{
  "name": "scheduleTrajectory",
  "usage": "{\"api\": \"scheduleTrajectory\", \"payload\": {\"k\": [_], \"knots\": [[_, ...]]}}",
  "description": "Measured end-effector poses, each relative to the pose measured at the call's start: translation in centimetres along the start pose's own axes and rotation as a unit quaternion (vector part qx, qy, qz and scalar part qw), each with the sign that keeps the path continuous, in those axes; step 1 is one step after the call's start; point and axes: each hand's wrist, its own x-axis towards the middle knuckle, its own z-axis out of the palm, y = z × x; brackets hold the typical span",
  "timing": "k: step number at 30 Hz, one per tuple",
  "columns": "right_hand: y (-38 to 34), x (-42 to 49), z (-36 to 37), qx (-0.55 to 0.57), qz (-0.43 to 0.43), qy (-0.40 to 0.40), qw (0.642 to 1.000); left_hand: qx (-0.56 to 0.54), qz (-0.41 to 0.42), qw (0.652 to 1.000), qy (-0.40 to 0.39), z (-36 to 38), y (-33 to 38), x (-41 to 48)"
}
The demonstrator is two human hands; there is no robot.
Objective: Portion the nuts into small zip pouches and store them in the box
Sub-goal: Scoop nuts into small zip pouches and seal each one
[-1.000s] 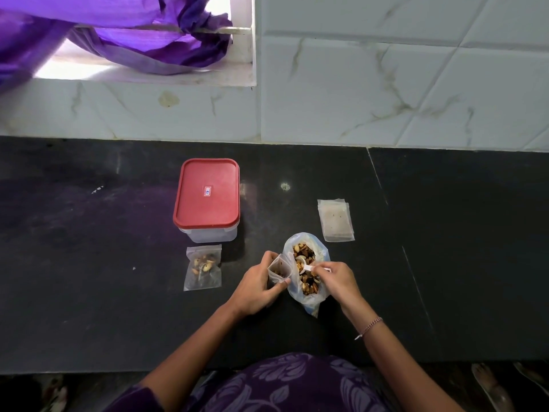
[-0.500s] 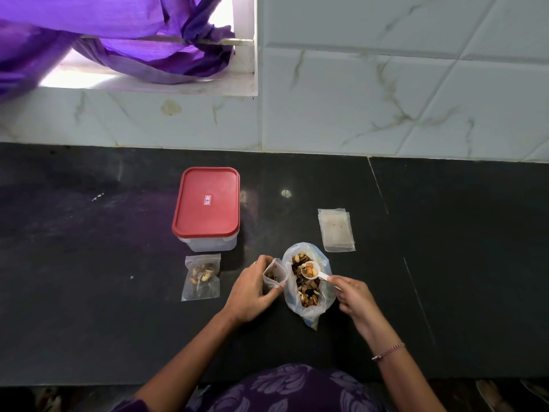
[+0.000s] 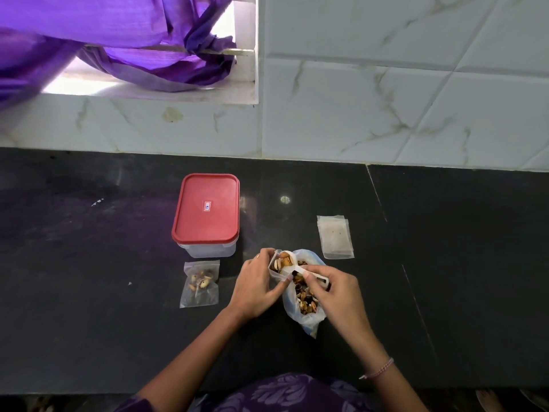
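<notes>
I see the black counter (image 3: 445,263) carrying the red-lidded box (image 3: 206,212), shut. Right of it, nearer the camera, lies the open nut bag (image 3: 292,306). A stack of empty pouches (image 3: 335,237) sits beyond the bag; 1 filled pouch (image 3: 199,283) lies just before the box. The left hand (image 3: 254,285) grips a small open pouch (image 3: 274,270); the right hand (image 3: 338,295) pinches a white spoon (image 3: 309,273), its nut-laden bowl at that pouch's mouth.

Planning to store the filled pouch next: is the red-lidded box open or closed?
Closed: the red lid sits flat across the whole top of the box, its rim down over the clear walls.
</notes>
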Motion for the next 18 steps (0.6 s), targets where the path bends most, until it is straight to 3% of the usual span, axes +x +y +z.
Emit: {"api": "scheduleTrajectory", "payload": {"k": [3,8,11,18], "knots": [[-0.4,-0.3,1.0,-0.145,-0.114,0.040,0.982,-0.017,0.006,1.000,0.015,0.1,0.4,0.2],[0.3,-0.5,1.7,-0.304,-0.242,0.071,0.919,-0.025,0.005,0.999,0.030,0.3,0.6,0.3],[0.6,-0.5,1.4,-0.294,-0.252,0.097,0.917,-0.018,0.003,0.999,0.036,0.1,0.6,0.3],[0.3,-0.5,1.0,-0.173,-0.171,0.112,0.963,0.001,0.004,0.999,0.043,0.1,0.7,0.4]]}}
